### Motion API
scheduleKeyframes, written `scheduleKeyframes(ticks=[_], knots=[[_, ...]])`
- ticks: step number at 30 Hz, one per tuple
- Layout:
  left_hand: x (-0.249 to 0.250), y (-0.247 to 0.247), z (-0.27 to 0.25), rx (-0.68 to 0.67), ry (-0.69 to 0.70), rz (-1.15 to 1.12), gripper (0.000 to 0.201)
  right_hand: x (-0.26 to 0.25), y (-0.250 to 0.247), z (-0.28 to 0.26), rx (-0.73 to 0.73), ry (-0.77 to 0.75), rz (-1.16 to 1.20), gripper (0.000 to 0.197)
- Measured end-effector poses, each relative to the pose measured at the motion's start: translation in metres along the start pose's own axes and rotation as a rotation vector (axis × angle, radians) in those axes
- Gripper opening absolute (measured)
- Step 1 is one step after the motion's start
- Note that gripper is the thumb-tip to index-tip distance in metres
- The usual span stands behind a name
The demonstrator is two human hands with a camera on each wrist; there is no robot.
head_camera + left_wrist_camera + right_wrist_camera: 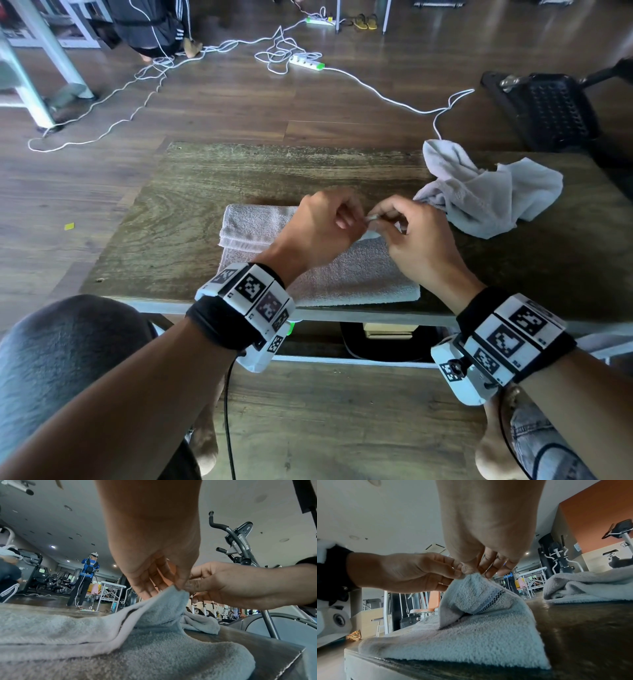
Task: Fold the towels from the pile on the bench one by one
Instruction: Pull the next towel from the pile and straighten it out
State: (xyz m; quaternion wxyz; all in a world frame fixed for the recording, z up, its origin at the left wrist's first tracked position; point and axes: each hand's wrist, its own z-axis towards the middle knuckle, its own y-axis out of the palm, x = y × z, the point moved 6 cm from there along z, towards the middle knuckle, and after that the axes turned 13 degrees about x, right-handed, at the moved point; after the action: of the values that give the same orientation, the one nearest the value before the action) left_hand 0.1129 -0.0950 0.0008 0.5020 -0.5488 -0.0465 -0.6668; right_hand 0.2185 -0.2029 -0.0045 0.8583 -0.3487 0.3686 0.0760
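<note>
A pale grey towel (342,270) lies partly folded on the wooden bench (191,205), reaching its near edge. My left hand (346,219) and right hand (383,219) meet above its far right part, and both pinch the same lifted corner of the towel (175,592) (474,578). In the left wrist view my left hand (173,586) pinches from above while the right hand (193,586) comes in from the right. In the right wrist view my right hand (471,570) meets the left hand (457,573). A crumpled towel (486,192) (590,586) lies at the bench's right.
White cables and power strips (306,63) trail over the wooden floor beyond the bench. A black perforated stand (548,109) sits at the far right. My knee (68,359) is at the lower left. Exercise machines (240,545) and a standing person (87,580) are farther back.
</note>
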Motion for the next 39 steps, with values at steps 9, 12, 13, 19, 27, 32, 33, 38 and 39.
scheduleKeyframes(ticks=[9,12,13,19,27,32,33,38,39], knots=[[-0.005,0.000,-0.007,-0.093,0.050,0.253,0.015,-0.003,-0.004,0.001,0.056,-0.028,0.032,0.005],[-0.017,-0.003,-0.008,-0.102,0.021,0.314,0.011,-0.005,-0.008,0.003,0.069,-0.051,0.022,0.006],[-0.021,-0.007,-0.009,-0.104,0.003,0.339,0.011,-0.006,-0.011,0.004,0.084,-0.053,0.024,0.006],[-0.042,-0.063,-0.014,-0.030,-0.154,0.444,0.025,-0.009,-0.055,0.019,0.233,-0.012,0.087,0.007],[-0.010,-0.155,-0.009,0.089,-0.175,0.404,0.025,-0.012,-0.109,0.037,0.307,0.101,0.058,0.008],[0.031,-0.190,-0.006,0.078,-0.125,0.377,0.052,-0.029,-0.125,0.049,0.295,0.141,0.053,0.006],[0.038,-0.196,-0.008,0.068,-0.122,0.372,0.050,-0.032,-0.127,0.051,0.294,0.159,0.066,0.005],[0.059,-0.220,-0.010,0.109,-0.134,0.211,0.012,-0.054,-0.140,0.059,0.304,0.173,0.078,0.007],[0.064,-0.226,-0.010,0.153,-0.143,0.180,0.012,-0.056,-0.142,0.060,0.306,0.175,0.074,0.006]])
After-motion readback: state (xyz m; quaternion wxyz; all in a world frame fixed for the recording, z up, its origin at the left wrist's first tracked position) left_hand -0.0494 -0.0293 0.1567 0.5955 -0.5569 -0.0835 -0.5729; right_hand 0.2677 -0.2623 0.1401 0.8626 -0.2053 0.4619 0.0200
